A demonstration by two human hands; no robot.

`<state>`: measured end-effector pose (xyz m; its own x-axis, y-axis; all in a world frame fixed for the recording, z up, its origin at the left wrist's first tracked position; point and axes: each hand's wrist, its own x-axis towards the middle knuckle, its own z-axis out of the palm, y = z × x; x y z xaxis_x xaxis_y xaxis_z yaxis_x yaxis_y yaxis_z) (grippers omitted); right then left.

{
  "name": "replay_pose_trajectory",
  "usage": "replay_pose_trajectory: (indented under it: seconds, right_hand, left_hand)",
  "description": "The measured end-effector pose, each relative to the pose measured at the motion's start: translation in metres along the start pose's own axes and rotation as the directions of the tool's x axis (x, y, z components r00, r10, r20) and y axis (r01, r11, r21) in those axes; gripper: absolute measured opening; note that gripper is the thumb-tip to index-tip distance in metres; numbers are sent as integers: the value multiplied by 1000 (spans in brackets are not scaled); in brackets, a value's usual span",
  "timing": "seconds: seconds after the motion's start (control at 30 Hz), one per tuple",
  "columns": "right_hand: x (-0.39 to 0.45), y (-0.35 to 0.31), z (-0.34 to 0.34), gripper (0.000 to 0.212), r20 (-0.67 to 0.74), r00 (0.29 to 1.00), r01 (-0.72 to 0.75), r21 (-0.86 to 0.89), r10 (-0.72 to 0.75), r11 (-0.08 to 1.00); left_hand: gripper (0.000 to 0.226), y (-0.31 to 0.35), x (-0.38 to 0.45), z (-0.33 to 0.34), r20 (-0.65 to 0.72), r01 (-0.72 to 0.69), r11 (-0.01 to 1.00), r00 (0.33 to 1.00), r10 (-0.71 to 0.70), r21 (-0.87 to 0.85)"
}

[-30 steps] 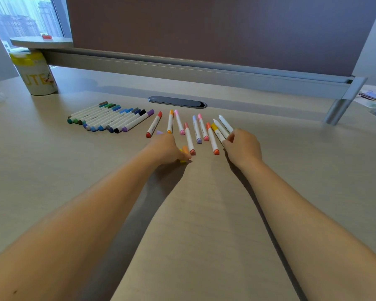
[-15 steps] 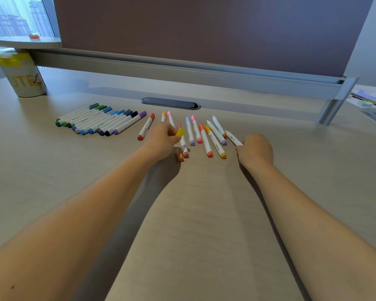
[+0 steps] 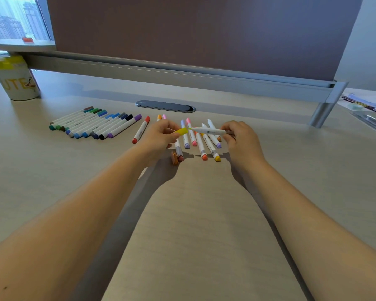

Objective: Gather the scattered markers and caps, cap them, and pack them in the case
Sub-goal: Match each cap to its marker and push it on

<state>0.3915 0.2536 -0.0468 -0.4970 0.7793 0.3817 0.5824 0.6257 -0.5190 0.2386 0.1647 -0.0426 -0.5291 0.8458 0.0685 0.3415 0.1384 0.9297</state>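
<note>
My left hand (image 3: 159, 135) pinches a yellow cap (image 3: 181, 131) just above the desk. My right hand (image 3: 239, 137) grips an uncapped white marker (image 3: 206, 130) held level, its yellow-green tip pointing at the cap, a small gap between them. Under both hands lies a loose row of warm-coloured markers (image 3: 201, 146) in orange, pink, lilac and yellow. A red-capped marker (image 3: 141, 129) lies apart to their left. Further left sits a tight row of capped markers (image 3: 96, 126) in greens, blues, black and purple. An orange cap (image 3: 174, 158) lies near my left wrist. No case is in view.
A white and yellow cup (image 3: 15, 80) stands at the far left under a shelf. A dark oval cable grommet (image 3: 165, 106) is set in the desk behind the markers. A partition rail (image 3: 182, 74) runs along the back; papers and a clear sleeve (image 3: 369, 114) lie far right.
My left hand lifted the yellow cap off the desk. My right hand picked up the white marker, turned it level and brought its tip toward the cap.
</note>
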Motion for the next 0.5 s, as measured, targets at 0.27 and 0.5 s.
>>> replay_pose_trajectory:
  seconds: [0.27, 0.5]
  right_hand:
    - [0, -9, -5, 28, 75, 993, 102, -91, -95, 991]
    - [0, -17, -8, 32, 114, 986, 141, -181, -122, 973]
  left_hand:
    - [22, 5, -1, 1, -9, -16, 1000, 1000, 16, 27]
    - [26, 10, 2, 14, -90, -22, 997, 996, 16, -69]
